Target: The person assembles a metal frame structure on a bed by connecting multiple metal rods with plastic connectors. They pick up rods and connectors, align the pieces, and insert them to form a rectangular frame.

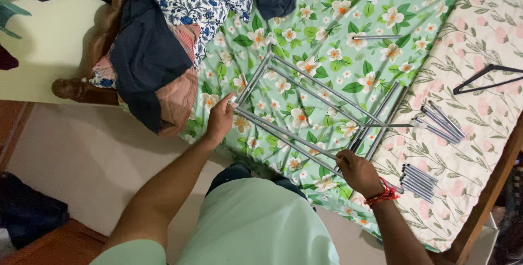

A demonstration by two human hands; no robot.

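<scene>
Fingers of the left hand (220,119) pinch the white end cap of a grey metal rod (283,133), while the right hand (357,172) is clenched round the same rod's other end, near the bed's front edge. This rod is the near side of a rod frame (321,96), a slim rectangle of smooth round tubes lying flat on the green flowered bedsheet (348,31). Around the frame the sheet lies open on the far side, with a single loose rod (377,37) well apart from it. To the right, on a pale quilted cover with pink leaf print (479,36), sit two bundles of short grey tubes (441,120), the second (418,182) just beside the right wrist, and a black hanger (485,78) farther out. To the left, a heap of soft folded clothes (158,41) crowds the wooden bed corner. Bare floor (81,156) runs along the near edge.
</scene>
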